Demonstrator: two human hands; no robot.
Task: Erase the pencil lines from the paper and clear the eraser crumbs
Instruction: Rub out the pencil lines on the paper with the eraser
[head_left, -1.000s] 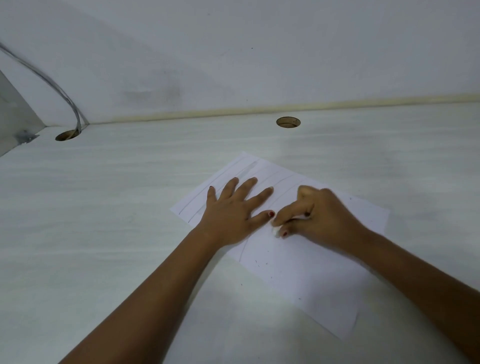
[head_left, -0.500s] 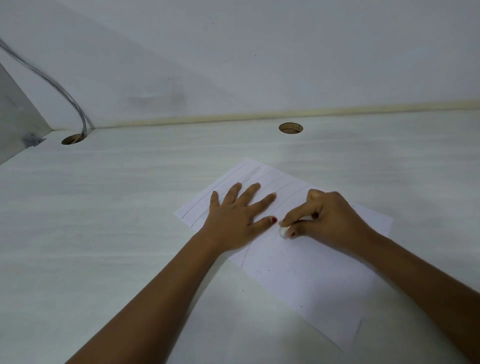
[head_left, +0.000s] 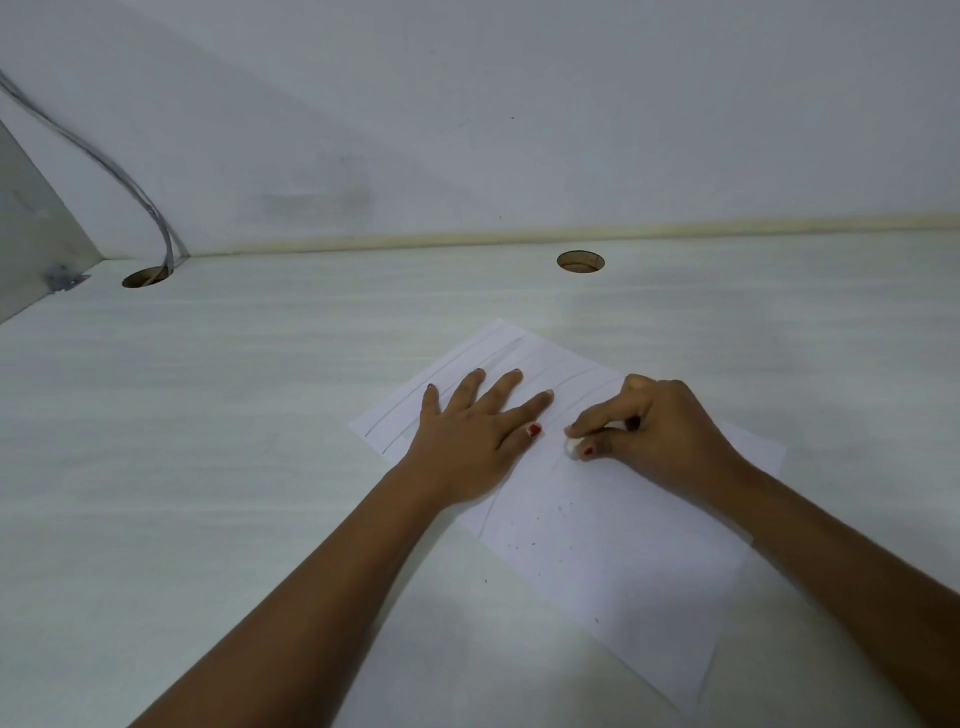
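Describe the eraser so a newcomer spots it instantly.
Find the white paper lying angled on the pale desk. On its far half, the right hand pinches a small white eraser; only its rounded tip shows, the one solid lump among dark crumbs.

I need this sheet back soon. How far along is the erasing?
Partly done. The near part of the paper looks mostly blank, dotted with crumbs. In hand: the right hand pinches the eraser against the sheet while the left hand presses it flat. Left: pencil lines near the far corner, then the crumbs.
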